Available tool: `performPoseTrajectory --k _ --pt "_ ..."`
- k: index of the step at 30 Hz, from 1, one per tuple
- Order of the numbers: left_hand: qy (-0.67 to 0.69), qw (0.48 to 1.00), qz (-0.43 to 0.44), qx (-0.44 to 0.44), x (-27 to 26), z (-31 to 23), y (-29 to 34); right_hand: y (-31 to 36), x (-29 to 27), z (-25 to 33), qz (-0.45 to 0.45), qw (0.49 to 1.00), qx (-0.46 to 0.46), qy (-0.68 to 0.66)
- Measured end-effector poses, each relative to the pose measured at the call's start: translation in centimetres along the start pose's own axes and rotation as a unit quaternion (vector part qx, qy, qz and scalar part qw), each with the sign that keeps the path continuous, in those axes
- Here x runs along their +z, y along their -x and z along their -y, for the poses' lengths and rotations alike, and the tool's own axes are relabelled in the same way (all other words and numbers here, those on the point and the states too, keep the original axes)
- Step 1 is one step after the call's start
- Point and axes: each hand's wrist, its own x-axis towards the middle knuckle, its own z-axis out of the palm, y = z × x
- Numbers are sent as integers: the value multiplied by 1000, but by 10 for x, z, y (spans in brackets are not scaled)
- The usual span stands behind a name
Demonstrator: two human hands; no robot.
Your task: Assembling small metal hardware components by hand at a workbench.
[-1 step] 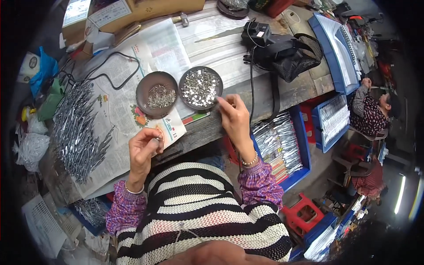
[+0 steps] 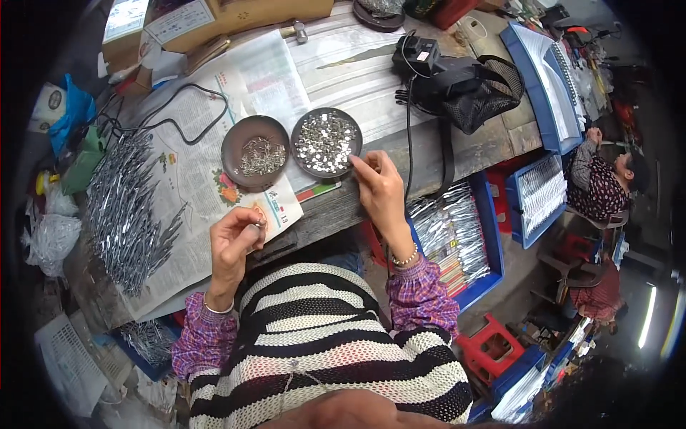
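Observation:
My left hand [image 2: 236, 239] is closed in a pinch at the table's front edge. A small piece is between its thumb and fingertip, too small to name. My right hand [image 2: 381, 191] reaches over the edge with its fingers apart, one fingertip at the rim of a dark dish [image 2: 298, 162] full of small shiny silver discs [image 2: 325, 139]. I cannot see anything in that hand. A second brown dish [image 2: 239, 132] beside it holds a heap of small metal fittings [image 2: 262, 156]. Left of the dishes, thin silver-grey strips [image 2: 128, 214] lie piled on newspaper [image 2: 189, 247].
A black cable [image 2: 187, 100] curls over the newspaper. Farther right are a black mesh bag [image 2: 486, 100] and a blue tray [image 2: 547, 100]. A blue crate [image 2: 496, 250] of strips stands below the table edge, near a red stool [image 2: 489, 347]. Another person [image 2: 600, 179] sits at far right.

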Motion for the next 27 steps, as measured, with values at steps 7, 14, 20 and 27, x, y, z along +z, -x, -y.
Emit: performPoseTrajectory --k 7,14,20,27 --pt "-58 998 -11 -16 1 -1 2 -4 1 -1 4 1000 -28 -3" --pt "-86 996 -6 10 2 2 -2 -9 4 -7 8 993 5 -118" --pt "-72 997 14 8 -3 8 -3 -8 3 5 -15 980 72 -185" --pt "-58 997 43 -15 8 4 -4 25 19 54 96 824 285 -480"
